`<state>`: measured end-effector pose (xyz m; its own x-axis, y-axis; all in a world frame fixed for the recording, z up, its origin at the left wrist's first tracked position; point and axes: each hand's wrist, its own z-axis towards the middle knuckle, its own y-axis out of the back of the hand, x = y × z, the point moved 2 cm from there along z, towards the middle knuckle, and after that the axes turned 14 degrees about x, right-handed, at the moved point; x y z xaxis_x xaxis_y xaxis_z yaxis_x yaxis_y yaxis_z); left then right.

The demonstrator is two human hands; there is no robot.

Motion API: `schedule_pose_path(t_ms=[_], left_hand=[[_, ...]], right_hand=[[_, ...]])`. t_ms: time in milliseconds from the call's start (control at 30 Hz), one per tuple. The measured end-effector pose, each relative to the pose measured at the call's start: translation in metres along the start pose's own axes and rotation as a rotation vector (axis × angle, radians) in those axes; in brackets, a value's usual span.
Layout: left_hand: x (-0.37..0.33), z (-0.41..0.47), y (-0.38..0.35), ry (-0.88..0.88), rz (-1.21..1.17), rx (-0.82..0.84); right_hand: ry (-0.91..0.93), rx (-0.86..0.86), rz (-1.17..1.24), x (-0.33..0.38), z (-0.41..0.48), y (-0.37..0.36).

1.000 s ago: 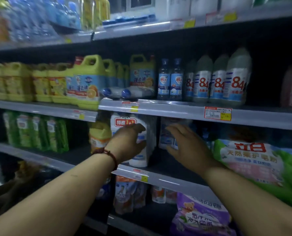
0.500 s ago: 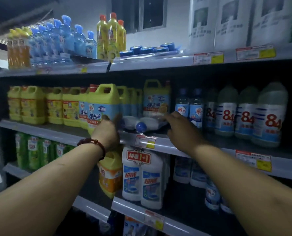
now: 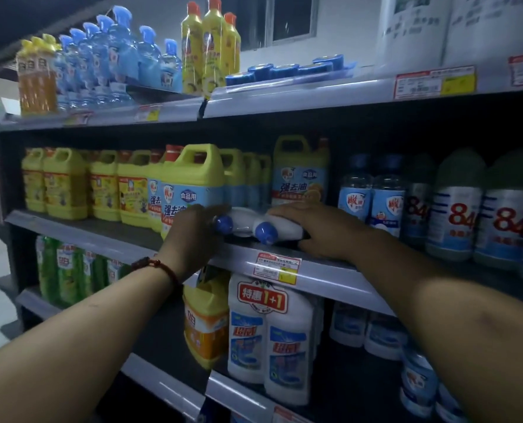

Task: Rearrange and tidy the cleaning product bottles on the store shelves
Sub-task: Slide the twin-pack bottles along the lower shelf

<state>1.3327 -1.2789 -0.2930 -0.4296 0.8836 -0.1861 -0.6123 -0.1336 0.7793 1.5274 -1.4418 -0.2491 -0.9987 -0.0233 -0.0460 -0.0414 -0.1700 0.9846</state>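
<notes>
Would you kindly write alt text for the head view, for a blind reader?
Two hands reach onto a store shelf where two white bottles with blue caps lie on their sides: the left hand touches the capped ends, the right hand grips the bodies. Yellow detergent jugs stand left, 84-labelled bottles right.

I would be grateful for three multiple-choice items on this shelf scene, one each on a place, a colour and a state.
1. The white bottles under the left hand and right hand are on: A the top shelf; B the shelf with the yellow jugs; C the floor.
2. Their caps are: A red; B blue; C green.
3. They are: A upright; B hanging; C lying on their sides.
Answers: 1 B, they sit beside the yellow jugs; 2 B, both caps show blue; 3 C, the caps point sideways toward the camera.
</notes>
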Motion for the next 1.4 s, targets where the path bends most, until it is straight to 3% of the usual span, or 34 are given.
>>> schedule_pose_path(t_ms=[167,300,400,567,800,933,1100,1167,1400], left_hand=[[-0.026,-0.005,0.002,0.047,-0.361,-0.141],[-0.041,-0.004,0.017,0.055,-0.759,-0.203],[-0.05,0.002,0.03,0.034,-0.756,-0.157],[-0.06,0.004,0.046,-0.025,-0.871,-0.028],[-0.066,-0.017,0.085,-0.049,-0.961,-0.094],[-0.086,-0.036,0.116,-0.116,-1.021,-0.163],[-0.115,-0.065,0.133,-0.091,-1.217,-0.125],[-0.122,-0.084,0.125,-0.034,-1.284,-0.096],[-0.127,-0.179,0.03,0.135,-1.411,0.023]], right_hand=[[0.024,-0.145,0.149,0.007,-0.003,0.0],[0.026,-0.377,0.341,0.009,-0.016,0.017],[0.064,-0.5,0.374,0.018,-0.028,0.039],[0.135,-0.534,0.294,0.043,-0.045,0.069],[0.158,-0.626,0.465,0.08,-0.07,0.099],[0.155,-0.631,0.603,0.1,-0.088,0.12],[0.125,-0.621,0.917,0.114,-0.114,0.117],[0.121,-0.581,1.089,0.12,-0.122,0.098],[-0.068,-0.377,1.325,0.122,-0.162,-0.034]])
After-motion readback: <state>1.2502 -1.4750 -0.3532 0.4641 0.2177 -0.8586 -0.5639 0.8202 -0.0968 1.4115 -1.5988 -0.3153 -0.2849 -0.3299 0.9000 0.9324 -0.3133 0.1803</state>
